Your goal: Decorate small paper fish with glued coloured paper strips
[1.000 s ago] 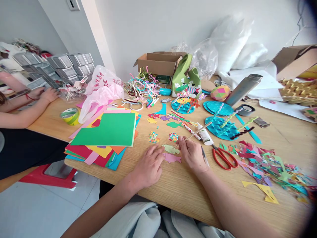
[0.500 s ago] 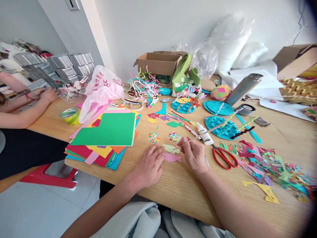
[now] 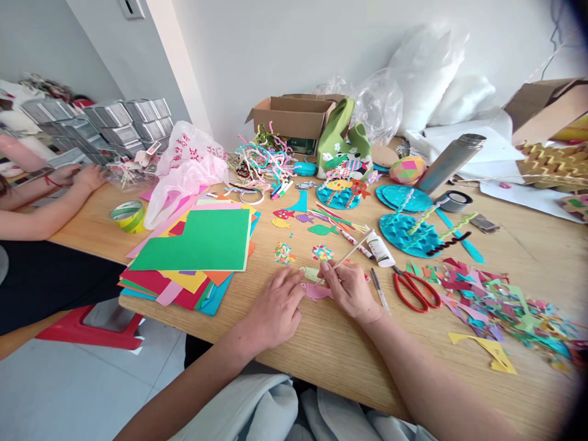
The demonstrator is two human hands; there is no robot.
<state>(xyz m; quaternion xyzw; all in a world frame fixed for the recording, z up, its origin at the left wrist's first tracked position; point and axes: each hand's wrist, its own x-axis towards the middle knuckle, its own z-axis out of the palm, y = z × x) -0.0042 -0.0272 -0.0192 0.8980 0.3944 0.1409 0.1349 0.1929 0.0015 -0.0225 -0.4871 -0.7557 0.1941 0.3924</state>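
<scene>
My left hand (image 3: 275,309) lies flat on the table, fingers stretched out, with its fingertips at the left ends of two paper fish. One is a pink paper fish (image 3: 316,291), the other a pale green paper fish (image 3: 309,273) just above it. Between thumb and fingers, my right hand (image 3: 353,293) pinches a thin wooden stick (image 3: 354,248), slanting up to the right. Its lower tip points down near the pink fish; exact contact is hard to tell. Right fingers cover part of both fish. Two heaps of tiny paper bits, one a confetti pile (image 3: 283,253), lie beyond the hands.
Red-handled scissors (image 3: 416,291), a pen (image 3: 380,293) and a white glue bottle (image 3: 380,248) lie to the right, near colourful paper scraps (image 3: 496,306). Stacked coloured paper (image 3: 197,239) and tape (image 3: 128,215) are left. A steel flask (image 3: 452,164) stands behind. Another person's hands (image 3: 89,177) rest at far left.
My right hand has shifted slightly left and down with the stick, its tip passing from the pale green fish toward the pink one. My left hand stays put.
</scene>
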